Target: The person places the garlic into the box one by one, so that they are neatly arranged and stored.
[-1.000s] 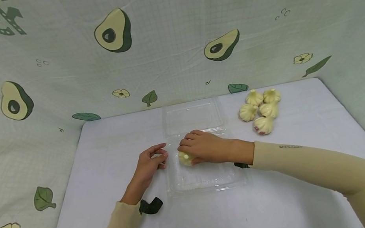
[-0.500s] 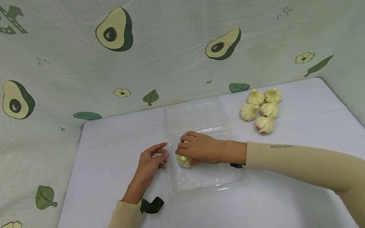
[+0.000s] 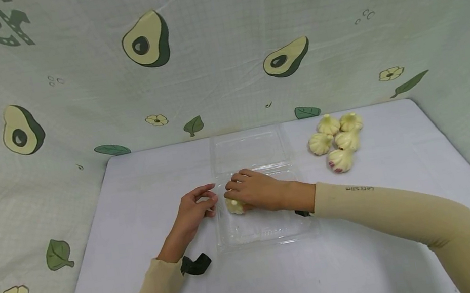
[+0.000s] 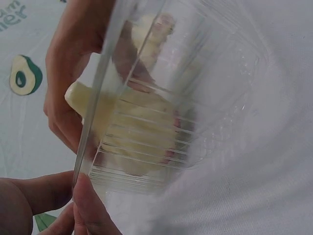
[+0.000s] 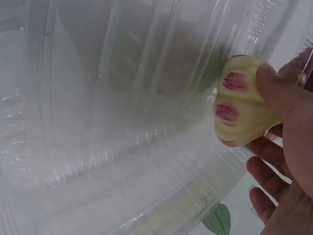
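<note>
Garlic (image 5: 244, 110) in the right hand (image 3: 258, 191) looks pale yellow, purple-blotched.

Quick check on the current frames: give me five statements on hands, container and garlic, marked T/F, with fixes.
1. The right hand holds a garlic bulb in the clear container. True.
2. The container is closed. False: its lid lies open on the far side.
3. Only three other pieces of garlic are in view. False: five bulbs lie together on the table.
4. The left hand is at the container's rim. True.
5. The held bulb is plain all over. False: the right wrist view shows reddish-purple patches on it.
</note>
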Demonstrator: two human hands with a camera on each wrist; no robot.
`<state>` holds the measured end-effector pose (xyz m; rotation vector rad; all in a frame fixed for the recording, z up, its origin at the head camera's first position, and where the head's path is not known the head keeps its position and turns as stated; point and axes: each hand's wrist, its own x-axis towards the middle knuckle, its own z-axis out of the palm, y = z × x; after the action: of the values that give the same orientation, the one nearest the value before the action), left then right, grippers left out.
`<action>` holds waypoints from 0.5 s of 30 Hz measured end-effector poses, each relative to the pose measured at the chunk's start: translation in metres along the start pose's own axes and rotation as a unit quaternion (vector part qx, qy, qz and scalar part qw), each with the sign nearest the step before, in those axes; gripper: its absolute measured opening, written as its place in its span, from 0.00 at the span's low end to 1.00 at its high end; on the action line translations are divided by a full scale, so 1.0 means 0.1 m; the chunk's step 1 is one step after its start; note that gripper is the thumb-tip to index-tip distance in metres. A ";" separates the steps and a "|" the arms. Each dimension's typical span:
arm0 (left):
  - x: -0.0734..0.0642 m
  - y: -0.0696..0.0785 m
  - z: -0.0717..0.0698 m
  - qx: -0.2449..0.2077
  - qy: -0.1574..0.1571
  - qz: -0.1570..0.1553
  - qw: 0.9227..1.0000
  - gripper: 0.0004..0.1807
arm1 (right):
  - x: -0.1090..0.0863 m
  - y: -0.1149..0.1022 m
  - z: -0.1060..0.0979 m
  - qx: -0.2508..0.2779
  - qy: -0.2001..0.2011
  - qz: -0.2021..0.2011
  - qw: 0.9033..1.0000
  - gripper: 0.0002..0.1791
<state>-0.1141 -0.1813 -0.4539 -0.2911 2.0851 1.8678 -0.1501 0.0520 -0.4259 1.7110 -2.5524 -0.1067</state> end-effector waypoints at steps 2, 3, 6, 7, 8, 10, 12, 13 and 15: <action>0.00 0.00 0.00 -0.001 0.002 -0.003 1.000 0.24 | 0.00 0.00 -0.01 0.000 0.002 0.002 1.000 0.30; 0.00 0.00 0.00 -0.001 0.002 -0.004 1.000 0.24 | -0.01 0.00 -0.01 0.000 0.002 0.003 1.000 0.30; 0.00 0.00 0.00 -0.001 0.001 -0.005 1.000 0.24 | -0.02 0.00 -0.04 0.003 -0.001 0.009 1.000 0.31; 0.00 -0.01 0.00 0.000 0.000 -0.004 1.000 0.24 | -0.03 0.00 -0.05 0.004 -0.002 0.011 1.000 0.31; 0.00 -0.01 0.00 0.001 -0.001 -0.003 1.000 0.24 | -0.03 0.00 -0.05 0.005 -0.004 0.012 1.000 0.32; 0.00 -0.01 0.00 0.003 -0.002 -0.001 1.000 0.24 | -0.04 0.00 -0.07 0.007 -0.006 0.015 1.000 0.32; 0.00 0.00 -0.01 0.004 -0.002 0.000 1.000 0.24 | -0.05 0.01 -0.08 0.010 -0.006 0.017 1.000 0.32; -0.01 0.00 -0.01 0.004 -0.002 -0.001 1.000 0.24 | -0.06 0.01 -0.08 0.010 -0.005 0.018 1.000 0.32; -0.01 0.00 0.00 0.002 -0.001 -0.002 1.000 0.24 | -0.08 0.02 -0.08 0.012 -0.001 0.019 1.000 0.32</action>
<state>-0.1134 -0.1816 -0.4536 -0.2905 2.0849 1.8614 -0.1479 0.0600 -0.4174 1.6704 -2.5971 -0.0752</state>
